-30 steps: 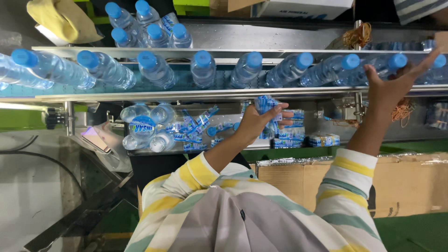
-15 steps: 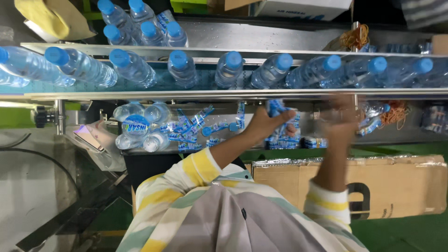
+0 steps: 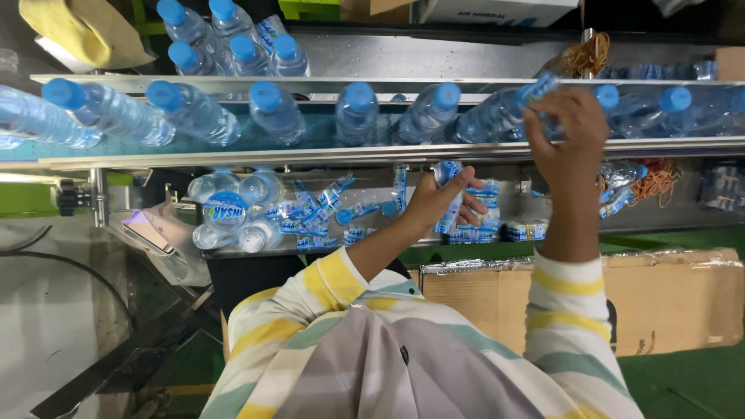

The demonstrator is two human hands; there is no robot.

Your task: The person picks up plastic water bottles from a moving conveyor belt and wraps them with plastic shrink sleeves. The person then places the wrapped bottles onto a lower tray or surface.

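Observation:
Clear water bottles with blue caps [image 3: 358, 112] lie in a row on a conveyor belt [image 3: 233, 159] across the top of the head view. My right hand [image 3: 566, 132] reaches up to one bottle [image 3: 497, 116] and pinches a blue-and-white label sleeve [image 3: 538, 88] at its neck. My left hand [image 3: 442, 203] hangs below the belt rail and grips a bundle of the same label sleeves [image 3: 450, 194]. Both arms wear striped yellow, white and green sleeves.
Under the belt a metal tray [image 3: 372, 240] holds loose label sleeves [image 3: 318, 213] and a few bottles [image 3: 229, 213]. More bottles [image 3: 233, 39] stand behind the conveyor. A cardboard box [image 3: 675, 302] sits at the right, rubber bands [image 3: 586, 56] at the upper right, and a yellow cloth [image 3: 77, 31] at the upper left.
My right hand has swung left from the far right end of the belt and closed on a label at a bottle's neck. My left hand stays below the rail with its bundle.

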